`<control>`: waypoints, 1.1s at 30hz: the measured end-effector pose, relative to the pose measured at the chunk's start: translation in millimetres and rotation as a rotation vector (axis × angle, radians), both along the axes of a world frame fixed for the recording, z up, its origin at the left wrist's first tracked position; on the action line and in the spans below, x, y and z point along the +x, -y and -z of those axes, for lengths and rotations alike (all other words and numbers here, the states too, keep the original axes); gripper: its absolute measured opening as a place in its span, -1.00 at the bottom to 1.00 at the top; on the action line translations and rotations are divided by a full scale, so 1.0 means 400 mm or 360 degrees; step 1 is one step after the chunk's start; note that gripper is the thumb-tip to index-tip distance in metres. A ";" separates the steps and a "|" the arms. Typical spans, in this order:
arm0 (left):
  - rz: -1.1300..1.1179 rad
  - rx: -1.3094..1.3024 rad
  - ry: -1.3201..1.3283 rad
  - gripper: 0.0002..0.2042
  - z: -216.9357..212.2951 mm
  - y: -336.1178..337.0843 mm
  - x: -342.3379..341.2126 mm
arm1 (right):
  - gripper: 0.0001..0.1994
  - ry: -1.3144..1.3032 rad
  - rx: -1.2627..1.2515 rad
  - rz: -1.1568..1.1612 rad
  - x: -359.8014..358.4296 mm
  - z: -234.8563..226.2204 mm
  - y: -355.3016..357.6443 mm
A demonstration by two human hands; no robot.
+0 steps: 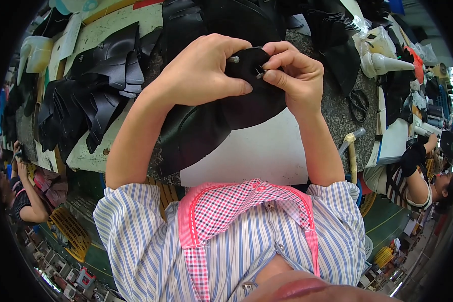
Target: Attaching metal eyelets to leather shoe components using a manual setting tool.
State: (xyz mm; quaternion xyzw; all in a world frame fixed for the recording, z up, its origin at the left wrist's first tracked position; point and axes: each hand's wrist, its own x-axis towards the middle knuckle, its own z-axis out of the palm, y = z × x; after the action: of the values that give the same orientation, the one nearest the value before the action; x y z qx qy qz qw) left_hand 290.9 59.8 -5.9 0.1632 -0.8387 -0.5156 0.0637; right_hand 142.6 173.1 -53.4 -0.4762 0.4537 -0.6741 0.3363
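A curved black leather piece (251,108) is raised over the table between my two hands. My left hand (199,73) grips it from the left, thumb on the near face and fingers curled behind the upper edge. A small grey rod end (233,59) shows by those fingers; the rest of it is hidden. On the right, my right hand (298,75) pinches at the piece's upper edge with thumb and forefinger. Between those fingertips is a small thin dark metallic thing (260,73), too small to name. Under the leather lies a white sheet (259,158).
Stacked black leather pieces (103,63) lie at the left, with more at the back. On the right are black-handled scissors (358,105), a white nozzle bottle (385,64) and a tool with a yellowish handle (352,158). Other people work at both sides.
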 end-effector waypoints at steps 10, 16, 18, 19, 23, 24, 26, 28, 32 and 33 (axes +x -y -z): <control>-0.0049 -0.0703 -0.0202 -0.56 0.029 -0.027 -0.001 | -0.72 0.0315 0.0262 -0.0354 -0.016 -0.019 -0.005; 0.0039 -0.0313 -0.0174 -0.65 0.030 -0.031 0.007 | -0.68 0.0178 0.0416 -0.0441 -0.033 -0.024 -0.021; -0.0085 -0.0273 -0.0225 -0.71 0.039 -0.042 0.008 | -0.72 0.0061 0.0410 -0.0392 -0.030 -0.021 -0.025; -0.0082 -0.0270 -0.0224 -0.71 0.038 -0.046 0.007 | -0.72 0.0063 0.0413 -0.0389 -0.028 -0.019 -0.027; -0.0108 -0.0792 -0.0369 -0.78 0.046 -0.068 0.009 | -0.77 -0.0156 0.0351 -0.0279 -0.023 -0.016 -0.036; -0.0128 -0.0966 -0.0512 -0.80 0.050 -0.075 0.011 | -0.78 -0.0259 0.0350 -0.0250 -0.022 -0.017 -0.038; -0.0170 -0.1018 -0.0537 -0.84 0.048 -0.086 0.007 | -0.77 -0.0229 0.0354 -0.0251 -0.024 -0.020 -0.041; -0.0216 -0.1070 -0.0561 -0.84 0.045 -0.087 0.008 | -0.77 -0.0201 0.0357 -0.0255 -0.020 -0.023 -0.043; -0.0218 -0.0670 -0.0405 -0.88 0.036 -0.074 0.008 | -0.74 -0.0271 0.0104 0.0027 0.008 -0.022 -0.042; -0.0199 -0.0583 -0.0404 -0.88 0.035 -0.073 0.005 | -0.73 -0.0323 -0.0090 0.0175 0.011 -0.019 -0.045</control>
State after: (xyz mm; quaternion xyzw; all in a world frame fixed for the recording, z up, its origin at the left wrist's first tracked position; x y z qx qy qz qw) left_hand 293.0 88.8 -20.1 0.1345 -0.8918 -0.3661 0.2292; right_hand 146.9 191.1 -45.7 -0.5256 0.4917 -0.6523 0.2377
